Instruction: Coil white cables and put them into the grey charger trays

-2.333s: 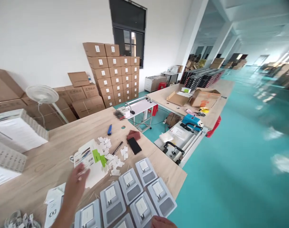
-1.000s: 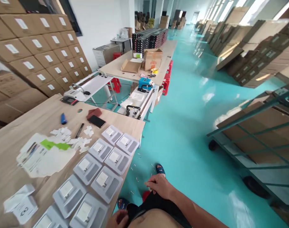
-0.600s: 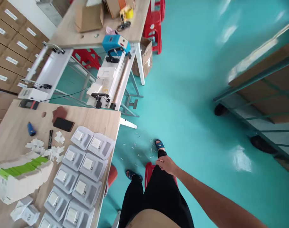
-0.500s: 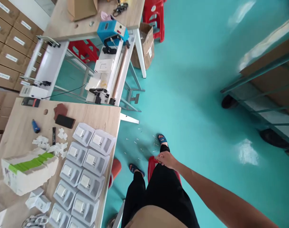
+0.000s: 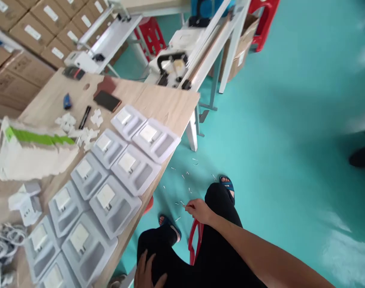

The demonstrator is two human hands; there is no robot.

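Grey trays [image 5: 118,218], most with a white pronged block [image 5: 106,196] showing, stand in two rows on the tabletop [image 5: 166,100], from centre down to lower left. Off their edge, at lower centre, my right hand [image 5: 198,211] is drawn closed, thumb and fingertips pinched together above the floor [image 5: 260,140]; I cannot tell whether something thin sits between them. White slivers [image 5: 183,176] lie scattered there. At bottom centre my left hand [image 5: 148,275] rests on my black-clad thigh, fingers spread, holding nothing visible.
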